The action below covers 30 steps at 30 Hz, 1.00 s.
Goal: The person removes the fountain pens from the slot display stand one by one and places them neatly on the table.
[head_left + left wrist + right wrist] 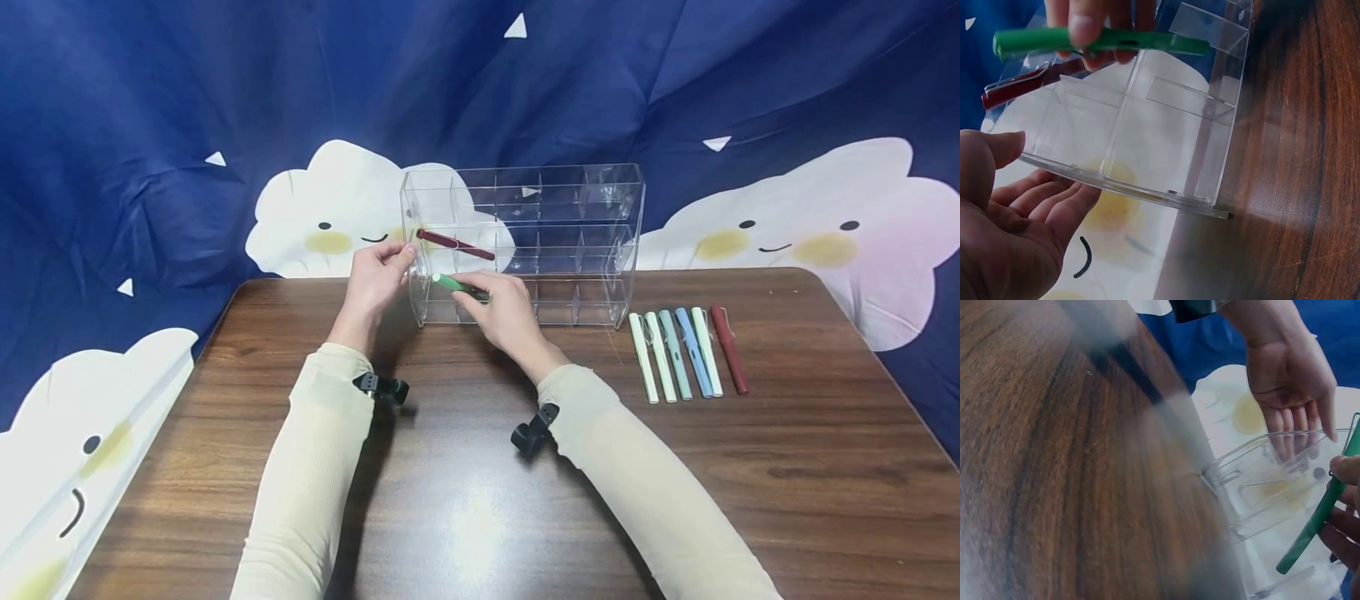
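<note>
A clear plastic organizer [555, 223] with tiered compartments stands at the table's back. My left hand [378, 279] holds its left side, thumb at the front edge and fingers along the outside of the side panel. My right hand [504, 312] pinches a green pen [450, 283] in front of the lower left compartments. In the left wrist view the green pen [1166, 44] lies roughly level, its fingers wrapped over the middle. A dark red pen [455, 243] with a clip rests slantwise in the organizer's middle tier, partly behind the right hand in the left wrist view.
Right of the organizer, several pens lie side by side on the wooden table [465, 433]: pale green ones [660, 358], a teal pen [675, 354], a blue pen [693, 354] and a red pen [730, 350]. A blue curtain [450, 83] with cloud prints hangs behind.
</note>
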Motion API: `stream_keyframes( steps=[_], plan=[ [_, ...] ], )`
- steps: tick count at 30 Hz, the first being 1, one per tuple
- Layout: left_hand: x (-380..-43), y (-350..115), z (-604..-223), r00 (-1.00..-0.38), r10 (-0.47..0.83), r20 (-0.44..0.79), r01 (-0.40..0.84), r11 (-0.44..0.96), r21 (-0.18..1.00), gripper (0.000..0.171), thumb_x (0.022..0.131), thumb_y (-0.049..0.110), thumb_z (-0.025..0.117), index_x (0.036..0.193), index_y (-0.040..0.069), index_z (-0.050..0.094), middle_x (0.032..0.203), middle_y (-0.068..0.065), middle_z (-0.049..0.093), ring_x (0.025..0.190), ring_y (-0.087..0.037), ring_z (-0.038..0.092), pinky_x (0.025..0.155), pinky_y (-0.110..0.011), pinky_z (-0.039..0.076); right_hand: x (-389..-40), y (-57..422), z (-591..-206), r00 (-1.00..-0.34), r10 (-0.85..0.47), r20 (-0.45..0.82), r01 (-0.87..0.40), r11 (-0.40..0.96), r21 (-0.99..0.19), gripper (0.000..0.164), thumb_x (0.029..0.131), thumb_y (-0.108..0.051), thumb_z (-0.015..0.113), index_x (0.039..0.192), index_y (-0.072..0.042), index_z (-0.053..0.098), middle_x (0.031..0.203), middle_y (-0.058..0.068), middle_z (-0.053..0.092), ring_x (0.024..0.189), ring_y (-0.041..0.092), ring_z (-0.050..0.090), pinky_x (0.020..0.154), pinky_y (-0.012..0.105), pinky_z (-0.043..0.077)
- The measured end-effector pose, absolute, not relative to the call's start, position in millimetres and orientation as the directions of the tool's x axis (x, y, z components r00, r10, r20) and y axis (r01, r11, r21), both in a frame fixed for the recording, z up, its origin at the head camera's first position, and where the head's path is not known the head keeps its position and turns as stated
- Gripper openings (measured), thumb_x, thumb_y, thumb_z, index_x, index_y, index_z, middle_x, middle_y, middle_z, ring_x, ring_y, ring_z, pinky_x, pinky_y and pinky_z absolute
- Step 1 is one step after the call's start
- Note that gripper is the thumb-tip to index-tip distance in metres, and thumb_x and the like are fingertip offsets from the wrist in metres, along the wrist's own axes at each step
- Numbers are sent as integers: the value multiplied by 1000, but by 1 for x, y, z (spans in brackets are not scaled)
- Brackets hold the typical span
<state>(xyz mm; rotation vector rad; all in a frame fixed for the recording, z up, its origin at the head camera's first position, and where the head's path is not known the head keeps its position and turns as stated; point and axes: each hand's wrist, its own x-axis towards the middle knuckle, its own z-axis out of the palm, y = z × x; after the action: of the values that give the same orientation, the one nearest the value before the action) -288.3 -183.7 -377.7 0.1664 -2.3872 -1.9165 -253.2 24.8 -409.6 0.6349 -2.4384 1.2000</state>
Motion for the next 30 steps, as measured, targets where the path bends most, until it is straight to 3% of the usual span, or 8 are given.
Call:
stream_keyframes(
  steps=[5, 10, 16, 24, 30],
  plan=[
    [-288, -184, -377, -992, -129, -18, -44, 207, 977, 43, 110, 20, 65, 142, -8, 64, 137, -31, 70, 100, -16, 73, 84, -18, 63, -247, 33, -402, -822, -207, 531, -559, 476, -679, 25, 96, -11, 82, 121, -6, 82, 119, 12, 82, 111, 30, 76, 100, 46, 60],
    [-288, -184, -376, -991, -131, -13, -41, 210, 977, 43, 110, 20, 65, 141, -8, 64, 136, -32, 70, 100, -18, 73, 78, -15, 61, -242, 41, -394, -810, -166, 563, -574, 426, -699, 24, 96, -7, 81, 120, -4, 82, 118, 12, 81, 111, 30, 75, 95, 45, 62],
    [-288, -183, -377, -990, -140, -14, -43, 212, 976, 42, 109, 21, 66, 140, -7, 66, 135, -31, 71, 99, -18, 72, 72, -11, 57, -237, 52, -387, -793, -118, 598, -590, 397, -703, 25, 95, -6, 82, 120, -3, 81, 113, 12, 81, 101, 26, 75, 86, 26, 59],
    [-288, -182, -376, -990, -142, -26, -59, 234, 971, 43, 110, 22, 65, 142, -5, 65, 137, -27, 72, 116, -26, 72, 88, -19, 63, -231, 69, -379, -769, -81, 635, -614, 374, -696, 24, 93, -3, 83, 117, -1, 81, 112, 14, 81, 96, 28, 75, 80, 15, 55],
    [-287, -183, -376, -989, -145, -18, -53, 244, 968, 41, 109, 23, 66, 140, -5, 67, 134, -28, 72, 110, -23, 71, 92, -24, 63, -225, 82, -375, -775, -74, 628, -605, 373, -703, 26, 92, -4, 84, 118, 0, 80, 109, 15, 81, 88, 21, 73, 72, 18, 57]
  ],
)
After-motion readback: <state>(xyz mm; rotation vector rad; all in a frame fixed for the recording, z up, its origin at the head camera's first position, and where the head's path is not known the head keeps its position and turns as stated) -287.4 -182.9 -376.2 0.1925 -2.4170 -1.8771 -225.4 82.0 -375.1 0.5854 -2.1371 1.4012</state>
